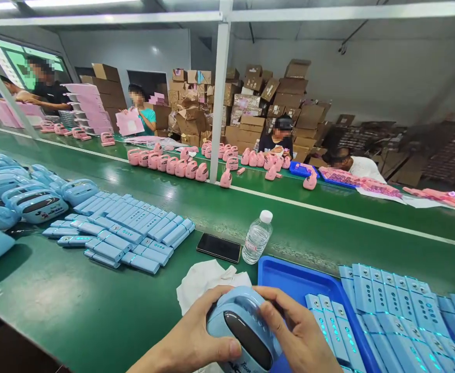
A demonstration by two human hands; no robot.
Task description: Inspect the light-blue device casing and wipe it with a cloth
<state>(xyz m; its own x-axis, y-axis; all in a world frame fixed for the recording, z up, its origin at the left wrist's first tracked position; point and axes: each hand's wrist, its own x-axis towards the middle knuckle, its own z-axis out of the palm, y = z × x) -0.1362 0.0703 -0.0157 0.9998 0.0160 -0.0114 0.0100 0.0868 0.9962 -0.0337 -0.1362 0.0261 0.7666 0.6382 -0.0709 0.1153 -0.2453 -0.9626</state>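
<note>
Both my hands hold one light-blue rounded device (pixel 245 324) with a dark oval window, at the bottom middle of the head view. My left hand (pixel 190 339) wraps its left side, thumb on the front. My right hand (pixel 299 334) grips its right side, fingers curled over the top. Under it lies a white cloth (pixel 200 282). Just right stands a blue tray (pixel 289 277) holding rows of light-blue remote-like units (pixel 390 311) with lit teal buttons.
A clear water bottle (pixel 257 237) and a black phone (pixel 219 247) lie ahead on the green belt (pixel 75 305). More blue units (pixel 128 233) and blue devices (pixel 33 202) fill the left. Pink devices (pixel 180 166), seated workers and stacked cartons (pixel 250 103) line the far side.
</note>
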